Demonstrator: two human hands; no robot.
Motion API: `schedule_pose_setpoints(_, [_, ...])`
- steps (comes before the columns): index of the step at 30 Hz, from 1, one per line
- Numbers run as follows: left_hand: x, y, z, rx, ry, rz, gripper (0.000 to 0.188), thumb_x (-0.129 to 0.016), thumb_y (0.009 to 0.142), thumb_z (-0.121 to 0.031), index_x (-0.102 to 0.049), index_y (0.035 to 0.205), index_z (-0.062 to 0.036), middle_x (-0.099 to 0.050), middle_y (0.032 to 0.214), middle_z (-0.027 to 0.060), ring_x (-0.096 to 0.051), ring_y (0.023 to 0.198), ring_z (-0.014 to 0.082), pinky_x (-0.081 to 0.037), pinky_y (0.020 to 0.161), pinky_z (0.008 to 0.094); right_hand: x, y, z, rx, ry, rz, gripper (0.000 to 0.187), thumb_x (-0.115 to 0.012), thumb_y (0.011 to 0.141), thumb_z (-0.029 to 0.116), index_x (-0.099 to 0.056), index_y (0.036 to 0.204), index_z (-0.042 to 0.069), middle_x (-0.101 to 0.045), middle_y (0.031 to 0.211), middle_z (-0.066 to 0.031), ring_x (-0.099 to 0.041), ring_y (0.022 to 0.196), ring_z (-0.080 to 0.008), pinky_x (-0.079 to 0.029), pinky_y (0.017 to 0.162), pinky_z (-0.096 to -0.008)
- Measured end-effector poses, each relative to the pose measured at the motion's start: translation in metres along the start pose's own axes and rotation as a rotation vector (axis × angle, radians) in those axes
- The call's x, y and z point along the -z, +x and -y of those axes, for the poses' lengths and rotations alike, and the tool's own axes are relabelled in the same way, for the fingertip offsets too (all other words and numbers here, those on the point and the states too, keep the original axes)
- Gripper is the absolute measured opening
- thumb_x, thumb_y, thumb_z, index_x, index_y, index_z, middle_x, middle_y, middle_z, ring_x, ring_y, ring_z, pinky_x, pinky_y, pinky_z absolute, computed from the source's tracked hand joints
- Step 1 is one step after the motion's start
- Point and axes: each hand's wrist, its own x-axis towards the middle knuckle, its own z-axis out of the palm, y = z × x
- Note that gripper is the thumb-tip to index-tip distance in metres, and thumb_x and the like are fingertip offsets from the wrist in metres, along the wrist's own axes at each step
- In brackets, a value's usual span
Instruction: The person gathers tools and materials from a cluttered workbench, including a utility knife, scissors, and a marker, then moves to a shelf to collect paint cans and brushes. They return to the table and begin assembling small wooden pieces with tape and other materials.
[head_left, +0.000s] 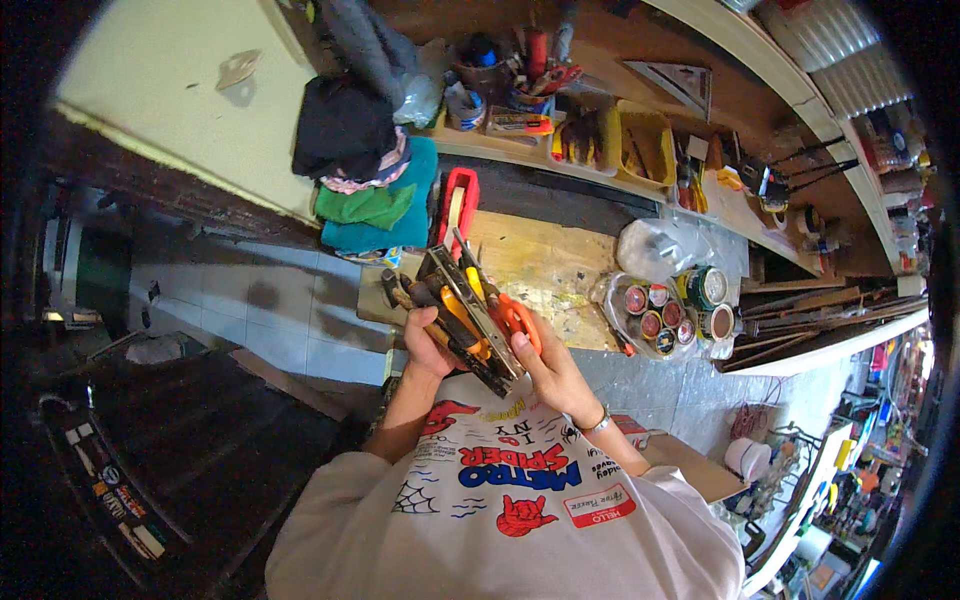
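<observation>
Above my lap, I hold a narrow bundle of hand tools (450, 300) tilted between both hands, in what seems to be a dark metal-edged holder. Yellow and black handles stick out of it. My left hand (428, 345) wraps round its left side, fingers partly hidden beneath. On the right side, my right hand (553, 368) grips the bundle, thumb against the orange looped handles (518, 322), which look like scissors. Whether it holds only those handles or the holder too, I cannot tell. Behind the bundle lies a wooden work surface (540, 260) with dark stains.
A red tape dispenser (457, 200) and folded cloths (370, 205) lie at the back left. Several round tins (660, 318) stand to the right by a clear plastic bag (655, 248). A shelf behind carries a yellow bin (645, 140) and cups of tools (535, 75).
</observation>
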Motion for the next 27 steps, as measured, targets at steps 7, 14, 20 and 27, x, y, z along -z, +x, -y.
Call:
schedule_pose_setpoints(7, [-0.003, 0.038, 0.047, 0.057, -0.121, 0.042, 0.079, -0.059, 0.076, -0.046, -0.046, 0.140, -0.0008, -0.056, 0.135, 0.0197, -0.064, 0.108, 0.0345, -0.055, 0.091, 0.0501, 0.055, 0.008, -0.007, -0.126, 0.230, -0.213, 0.046, -0.048, 0.106, 0.026, -0.046, 0.141, -0.004, -0.058, 0.133, -0.0125, -0.055, 0.120, -0.0181, -0.044, 0.101, -0.0325])
schedule_pose_setpoints(14, [-0.017, 0.044, 0.080, -0.083, -0.208, -0.003, 0.078, -0.061, 0.077, -0.047, -0.049, 0.137, 0.0005, -0.055, 0.133, 0.0189, -0.061, 0.107, 0.0322, -0.055, 0.088, 0.0541, 0.182, 0.167, 0.020, 0.483, -0.621, -0.562, 0.023, -0.066, 0.093, 0.022, -0.064, 0.103, 0.001, -0.064, 0.086, -0.0235, -0.062, 0.081, -0.0426, -0.050, 0.074, -0.0476])
schedule_pose_setpoints(20, [-0.027, 0.025, 0.076, -0.197, -0.136, -0.139, 0.074, -0.061, 0.075, -0.051, -0.053, 0.132, -0.0039, -0.055, 0.130, 0.0172, -0.055, 0.102, 0.0320, -0.050, 0.082, 0.0484, 0.221, 0.336, 0.019, 0.342, -1.240, -0.258, 0.027, -0.058, 0.095, 0.031, -0.065, 0.106, 0.008, -0.070, 0.097, -0.0233, -0.068, 0.091, -0.0419, -0.054, 0.077, -0.0517])
schedule_pose_setpoints(27, [-0.021, 0.013, 0.062, -0.242, -0.105, -0.140, 0.081, -0.057, 0.076, -0.053, -0.050, 0.136, 0.0007, -0.053, 0.136, 0.0197, -0.058, 0.106, 0.0340, -0.054, 0.081, 0.0532, 0.184, 0.426, -0.047, 0.319, -1.459, -0.185, 0.033, -0.054, 0.094, 0.023, -0.060, 0.126, 0.015, -0.065, 0.123, -0.0158, -0.066, 0.106, -0.0374, -0.053, 0.090, -0.0499])
